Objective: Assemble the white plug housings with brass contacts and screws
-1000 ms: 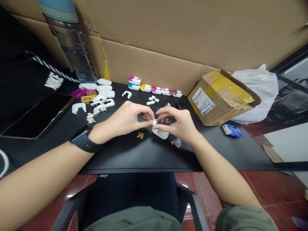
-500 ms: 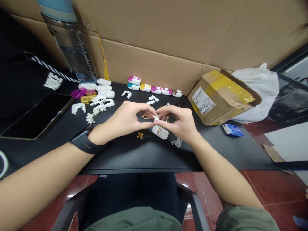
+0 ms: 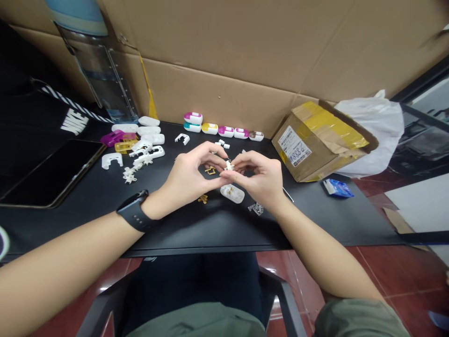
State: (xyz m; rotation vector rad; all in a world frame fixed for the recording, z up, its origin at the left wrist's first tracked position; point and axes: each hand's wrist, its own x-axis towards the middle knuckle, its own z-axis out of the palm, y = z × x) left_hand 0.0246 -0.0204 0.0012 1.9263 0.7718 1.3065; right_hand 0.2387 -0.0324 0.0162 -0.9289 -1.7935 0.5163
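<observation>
A small white plastic part (image 3: 229, 165) is held up between my hands over the black table. My right hand (image 3: 261, 175) pinches it between thumb and fingertips. From the other side, my left hand (image 3: 191, 171) closes on it with bent fingers; the exact contact is partly hidden. Right below lies a white oval shell (image 3: 232, 194) with brass-coloured pieces inside. Gold metal pieces (image 3: 202, 199) rest beneath my left hand, with more gold contacts (image 3: 210, 171) behind its fingers. Clear plastic pieces (image 3: 257, 208) lie below my right hand.
Coloured-and-white cases (image 3: 226, 131) line the back. Left are white and coloured covers (image 3: 150, 139), small white parts (image 3: 129, 174), a phone (image 3: 52, 173) and a water bottle (image 3: 101, 75). Right stand a cardboard box (image 3: 298, 145) and a blue packet (image 3: 337, 188). A thin rod (image 3: 288, 194) lies beside my right hand.
The white part has been turned more upright between my fingers. My left index finger has lifted and my left wrist has dropped and shifted right. The thin rod has come into view.
</observation>
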